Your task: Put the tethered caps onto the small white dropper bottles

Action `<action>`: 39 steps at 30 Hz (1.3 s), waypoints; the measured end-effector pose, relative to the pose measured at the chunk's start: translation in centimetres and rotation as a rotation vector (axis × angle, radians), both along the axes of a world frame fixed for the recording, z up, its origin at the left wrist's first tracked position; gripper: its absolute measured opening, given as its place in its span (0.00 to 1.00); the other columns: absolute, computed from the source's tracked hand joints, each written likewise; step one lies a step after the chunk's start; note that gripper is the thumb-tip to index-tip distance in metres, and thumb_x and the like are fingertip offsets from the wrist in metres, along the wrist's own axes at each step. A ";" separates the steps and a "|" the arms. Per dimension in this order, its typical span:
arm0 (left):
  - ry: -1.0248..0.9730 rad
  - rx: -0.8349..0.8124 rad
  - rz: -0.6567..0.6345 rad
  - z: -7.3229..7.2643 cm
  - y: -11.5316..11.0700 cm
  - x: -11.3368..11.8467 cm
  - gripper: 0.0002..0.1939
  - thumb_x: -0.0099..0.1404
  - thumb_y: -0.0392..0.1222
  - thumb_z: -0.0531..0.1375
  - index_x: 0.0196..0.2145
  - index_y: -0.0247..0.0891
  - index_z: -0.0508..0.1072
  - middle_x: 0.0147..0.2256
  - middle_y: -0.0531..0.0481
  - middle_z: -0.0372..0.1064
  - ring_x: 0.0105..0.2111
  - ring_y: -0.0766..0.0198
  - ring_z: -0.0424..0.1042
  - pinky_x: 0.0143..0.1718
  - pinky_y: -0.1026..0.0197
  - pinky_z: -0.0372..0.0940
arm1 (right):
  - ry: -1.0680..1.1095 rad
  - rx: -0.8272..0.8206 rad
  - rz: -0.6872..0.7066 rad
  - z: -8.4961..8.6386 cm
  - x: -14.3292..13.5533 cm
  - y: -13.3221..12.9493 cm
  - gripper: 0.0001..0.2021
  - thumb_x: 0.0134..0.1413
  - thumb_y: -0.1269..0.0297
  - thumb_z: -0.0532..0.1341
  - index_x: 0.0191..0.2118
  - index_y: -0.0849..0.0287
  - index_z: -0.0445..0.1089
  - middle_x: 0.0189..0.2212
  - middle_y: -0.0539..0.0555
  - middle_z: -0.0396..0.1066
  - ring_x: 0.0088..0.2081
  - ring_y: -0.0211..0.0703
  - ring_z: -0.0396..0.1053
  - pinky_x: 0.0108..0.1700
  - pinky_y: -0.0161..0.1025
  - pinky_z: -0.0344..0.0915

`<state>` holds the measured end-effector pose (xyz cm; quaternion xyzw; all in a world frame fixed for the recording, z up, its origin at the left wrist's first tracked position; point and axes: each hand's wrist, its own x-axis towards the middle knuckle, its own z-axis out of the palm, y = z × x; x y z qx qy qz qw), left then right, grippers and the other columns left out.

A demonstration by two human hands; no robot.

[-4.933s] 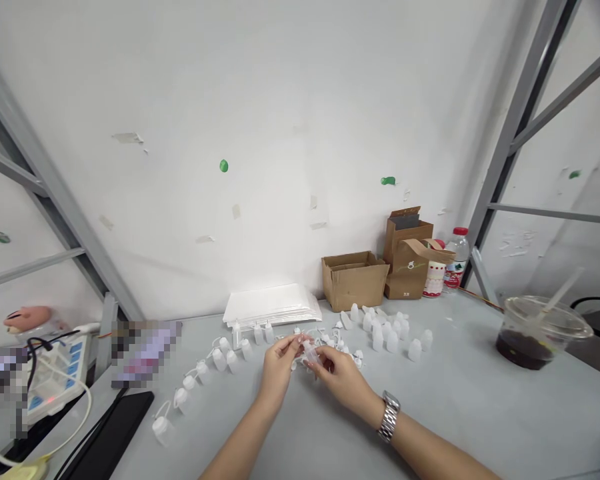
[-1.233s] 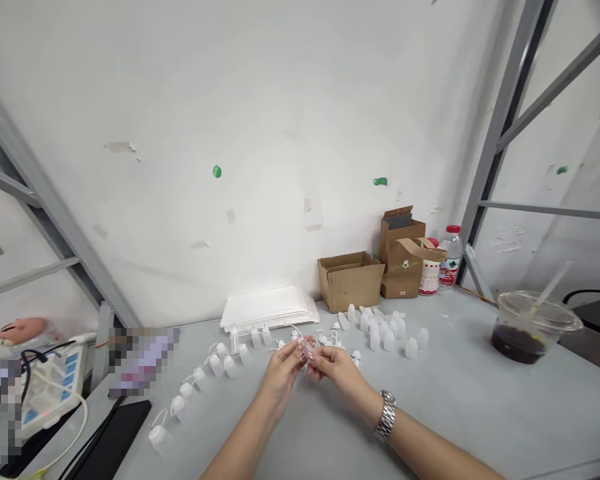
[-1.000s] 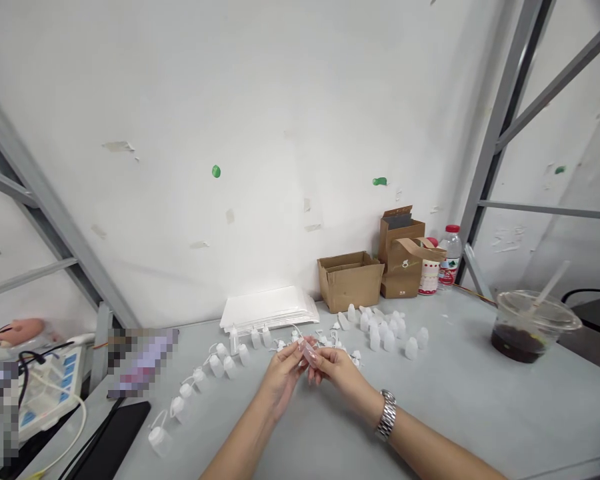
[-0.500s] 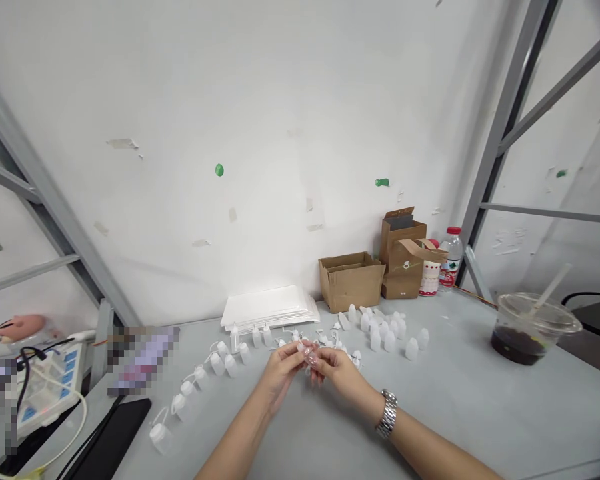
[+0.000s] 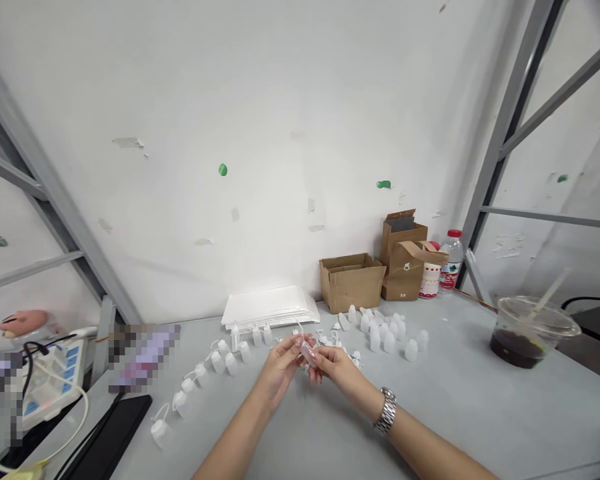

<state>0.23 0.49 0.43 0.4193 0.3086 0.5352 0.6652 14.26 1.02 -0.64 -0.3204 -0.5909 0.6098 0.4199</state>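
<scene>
My left hand (image 5: 281, 363) and my right hand (image 5: 334, 363) meet above the middle of the table. Between their fingertips is a small translucent plastic bottle (image 5: 309, 354), tilted and partly hidden by the fingers. My left fingers pinch its upper end, where a thin white cap strap (image 5: 300, 327) pokes up. The right fingers and thumb close around the bottle's body. Loose white caps (image 5: 337, 340) lie just behind my hands, partly covered by them. Capped small bottles (image 5: 217, 362) stand in a curved row to the left, and uncapped bottle bodies (image 5: 389, 341) cluster to the right.
Against the wall are a stack of white sheets (image 5: 270, 305), an open cardboard box (image 5: 353, 287), a brown paper bag (image 5: 403, 267) and a water bottle (image 5: 451, 263). A lidded cup of dark drink (image 5: 523, 340) stands right. A black slab (image 5: 113, 437) and power strip (image 5: 55, 393) lie left.
The bottle in my fingers has turned a little, and a white cap strap now shows above my left fingertips. Both hands stay in nearly the same place. The view has shifted slightly.
</scene>
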 end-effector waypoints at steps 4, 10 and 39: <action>0.177 0.042 0.049 0.0 0.2 -0.1 0.17 0.54 0.49 0.60 0.38 0.35 0.75 0.37 0.42 0.73 0.37 0.58 0.70 0.38 0.59 0.61 | 0.035 -0.019 -0.064 0.1 0.3 0.4 0.22 0.41 0.43 0.60 0.20 0.61 0.67 0.14 0.48 0.66 0.17 0.35 0.59 0.23 0.34 0.57; 0.749 0.199 0.394 -0.9 1.1 -1.1 0.15 0.53 0.51 0.58 0.35 0.40 0.74 0.36 0.45 0.70 0.34 0.57 0.67 0.39 0.54 0.58 | 0.132 -0.040 -0.347 0.3 1.9 1.7 0.23 0.42 0.41 0.58 0.27 0.61 0.68 0.16 0.47 0.63 0.18 0.34 0.57 0.23 0.34 0.55; 0.653 0.206 0.452 -1.2 1.4 -1.1 0.11 0.50 0.48 0.60 0.27 0.38 0.71 0.29 0.46 0.73 0.34 0.55 0.70 0.38 0.54 0.62 | 0.013 -0.028 -0.360 0.3 1.3 1.1 0.21 0.33 0.46 0.65 0.24 0.62 0.70 0.19 0.48 0.66 0.20 0.36 0.60 0.25 0.35 0.58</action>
